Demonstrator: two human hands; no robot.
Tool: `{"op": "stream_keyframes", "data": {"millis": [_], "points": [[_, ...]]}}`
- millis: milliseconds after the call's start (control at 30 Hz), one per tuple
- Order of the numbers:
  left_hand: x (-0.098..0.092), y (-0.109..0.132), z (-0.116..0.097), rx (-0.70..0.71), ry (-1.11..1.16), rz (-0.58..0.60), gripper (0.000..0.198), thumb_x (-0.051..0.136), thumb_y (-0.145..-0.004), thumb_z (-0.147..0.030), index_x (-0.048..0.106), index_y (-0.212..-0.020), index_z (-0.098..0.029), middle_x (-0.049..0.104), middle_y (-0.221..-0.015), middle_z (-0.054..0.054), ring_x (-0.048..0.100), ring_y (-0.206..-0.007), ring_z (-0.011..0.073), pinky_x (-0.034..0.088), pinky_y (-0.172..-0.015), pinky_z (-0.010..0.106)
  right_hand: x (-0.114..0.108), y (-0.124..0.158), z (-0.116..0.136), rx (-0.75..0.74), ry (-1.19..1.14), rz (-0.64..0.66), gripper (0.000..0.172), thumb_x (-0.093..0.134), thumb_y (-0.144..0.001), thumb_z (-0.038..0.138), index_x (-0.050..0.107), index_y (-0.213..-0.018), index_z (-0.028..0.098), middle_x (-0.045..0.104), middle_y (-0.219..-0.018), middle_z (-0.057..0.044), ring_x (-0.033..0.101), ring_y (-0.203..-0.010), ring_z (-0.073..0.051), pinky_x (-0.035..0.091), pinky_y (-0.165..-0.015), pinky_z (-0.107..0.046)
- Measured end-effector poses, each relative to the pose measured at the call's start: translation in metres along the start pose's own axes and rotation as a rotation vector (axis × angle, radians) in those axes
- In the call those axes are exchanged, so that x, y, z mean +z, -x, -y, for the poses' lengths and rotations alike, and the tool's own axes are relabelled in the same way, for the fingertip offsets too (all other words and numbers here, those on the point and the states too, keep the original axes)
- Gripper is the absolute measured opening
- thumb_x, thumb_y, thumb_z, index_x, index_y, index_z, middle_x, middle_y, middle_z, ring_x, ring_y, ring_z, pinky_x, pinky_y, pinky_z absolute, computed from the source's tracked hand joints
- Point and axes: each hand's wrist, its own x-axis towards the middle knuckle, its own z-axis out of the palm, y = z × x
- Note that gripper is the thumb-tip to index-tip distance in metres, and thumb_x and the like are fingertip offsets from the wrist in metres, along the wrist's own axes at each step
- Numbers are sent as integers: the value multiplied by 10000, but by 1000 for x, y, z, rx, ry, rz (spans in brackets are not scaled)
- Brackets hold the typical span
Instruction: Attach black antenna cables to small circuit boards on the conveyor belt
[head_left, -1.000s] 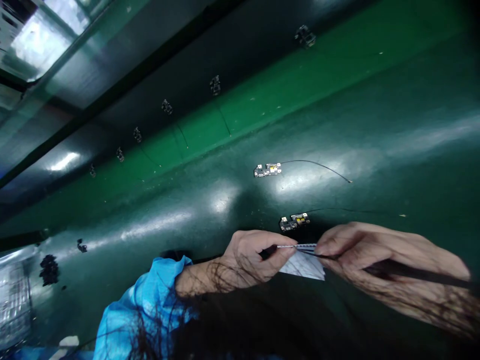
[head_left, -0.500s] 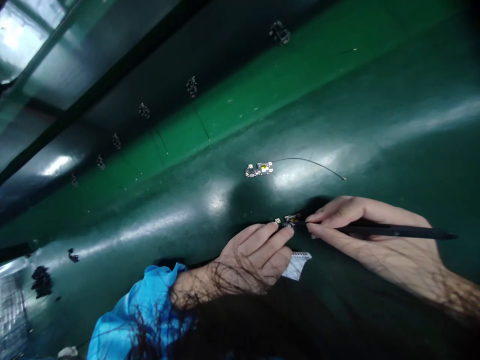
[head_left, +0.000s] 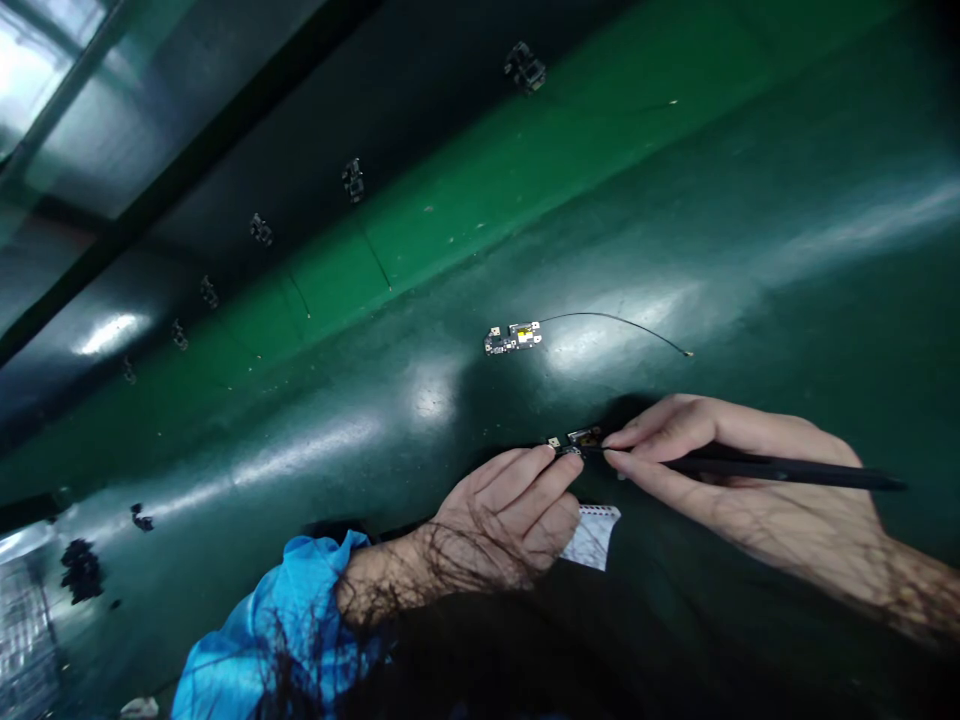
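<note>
My left hand has its fingertips pressed onto a small circuit board, which lies on the green table mat and is partly covered by the fingers. Slim black tweezers are pinched in my right hand, their tip reaching the same board from the right. Where exactly the tip touches is too small to tell. Beyond both hands lies a second circuit board with a yellow patch and a thin black cable curving off to the right. A small white sheet with a row of dark marks sticks out from under my left hand.
Several small boards with thin cables stand in a row along the back strip of the green mat. At the far left are a cluster of black parts, a smaller black piece and clear plastic trays.
The view has shifted slightly, so the row of boards at the back sits further left. Both hands keep their hold, with the tweezers a touch further left at the board.
</note>
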Motion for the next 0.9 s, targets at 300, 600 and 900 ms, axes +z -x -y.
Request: {"op": "stream_keyframes", "data": {"millis": [300, 600, 900], "points": [[-1, 2, -1, -31, 33, 11, 239, 627, -1133, -179, 866, -1147, -189, 942, -1384, 68, 892, -1318, 218, 708, -1235, 331, -1, 1, -3, -13, 20, 14, 254, 969, -909, 240, 796, -737, 312, 911, -804, 11, 894, -699, -203, 737, -682, -250], [-1, -2, -3, -29, -17, -4, 313, 557, -1150, -146, 867, -1140, -185, 951, -1327, 71, 879, -1310, 185, 678, -1257, 294, -1, 1, 0, -26, 15, 12, 242, 955, -911, 214, 803, -751, 315, 916, -824, 8, 898, -714, -214, 749, -693, -272], [-2, 0, -3, -10, -72, 8, 342, 555, -1154, -193, 883, -1070, -241, 951, -1329, 33, 874, -1302, 171, 684, -1243, 291, -2, 5, -5, -54, 10, 21, 263, 939, -909, 154, 778, -775, 313, 907, -831, 24, 889, -717, -189, 734, -705, -243]]}}
